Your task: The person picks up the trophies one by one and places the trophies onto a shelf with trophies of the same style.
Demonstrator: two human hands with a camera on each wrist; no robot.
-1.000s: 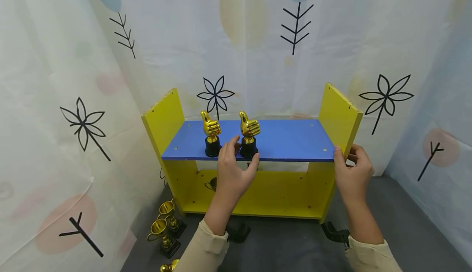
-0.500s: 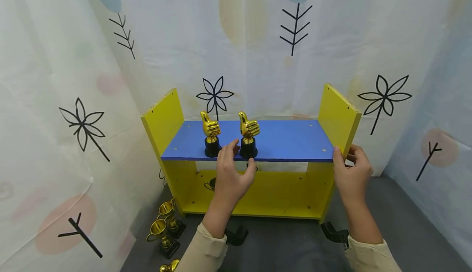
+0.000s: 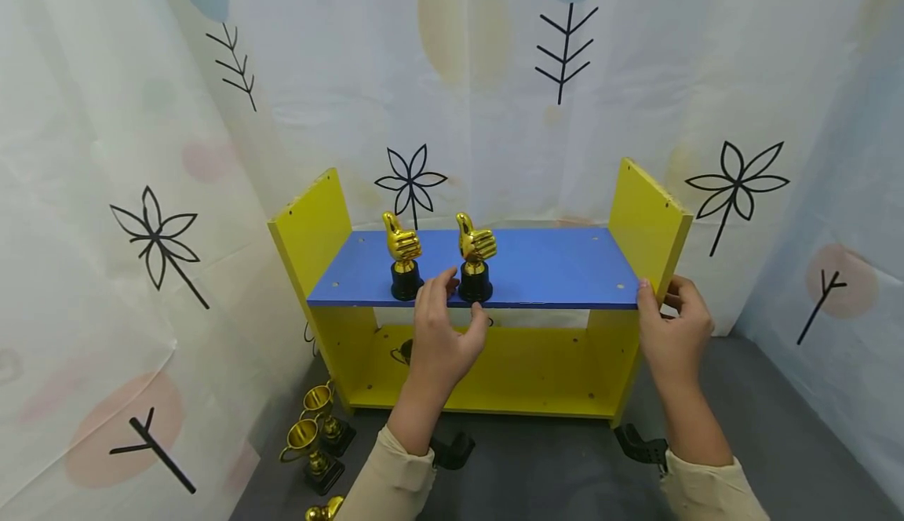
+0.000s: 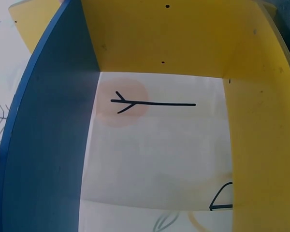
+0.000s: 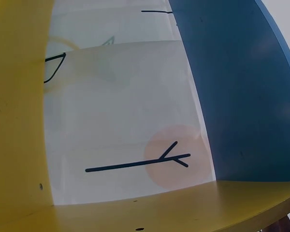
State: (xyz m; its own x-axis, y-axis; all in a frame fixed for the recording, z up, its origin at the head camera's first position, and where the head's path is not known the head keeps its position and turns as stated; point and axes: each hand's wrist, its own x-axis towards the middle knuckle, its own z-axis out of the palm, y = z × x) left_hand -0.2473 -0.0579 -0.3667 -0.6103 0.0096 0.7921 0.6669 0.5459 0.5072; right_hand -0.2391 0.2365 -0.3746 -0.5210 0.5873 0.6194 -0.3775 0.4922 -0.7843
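Observation:
Two gold thumbs-up trophies on black bases, a left one [image 3: 404, 256] and a right one [image 3: 476, 258], stand upright near the front edge of the blue shelf board [image 3: 551, 270]. My left hand [image 3: 446, 337] is beside the right trophy's base, fingers and thumb spread apart and not closed round it. The thumb is just below the board's edge. My right hand [image 3: 676, 337] grips the right yellow side panel [image 3: 650, 231], thumb at the front near the board's end, fingers round the outer side. The left wrist view shows only fingertips at its left edge, beside the blue board [image 4: 48, 145].
Two gold cup trophies [image 3: 305, 439] stand on the grey floor left of the shelf, with another gold piece [image 3: 326, 509] at the bottom edge. A small dark cup [image 3: 405, 351] on the yellow lower shelf [image 3: 530, 380] is partly hidden by my left hand. Patterned cloth surrounds everything.
My left hand has drawn slightly down and back from the right trophy's base, its thumb lower than before. The trophies stay in place, and my right hand keeps its grip on the panel.

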